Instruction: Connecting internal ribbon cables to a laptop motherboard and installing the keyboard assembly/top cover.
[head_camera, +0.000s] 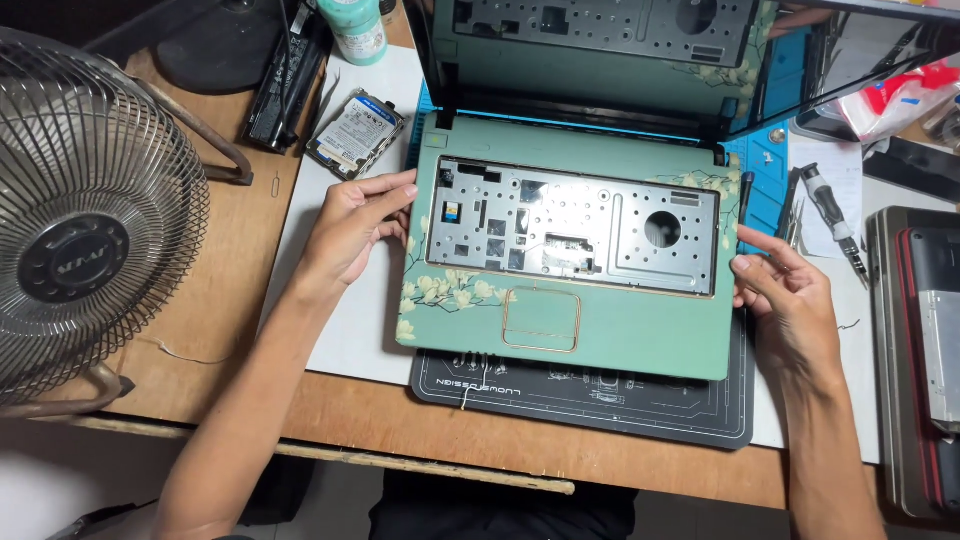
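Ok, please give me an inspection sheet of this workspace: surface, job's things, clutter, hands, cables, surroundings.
Surface: wooden desk with white sheet and dark work mat.
Job's things: green laptop, lid open, keyboard removed, metal tray bare.
Clutter: hard drive, screwdriver, bottle, laptop battery.
Hands: left hand touches laptop's left edge; right hand at its right edge, holding a thin tool.
Cables: nothing seen.
Surroundings: fan at left, another device at right.

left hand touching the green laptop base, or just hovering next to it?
Touching. The head view shows the left hand with its fingertips pressed against the left edge of the green laptop base, no gap visible.
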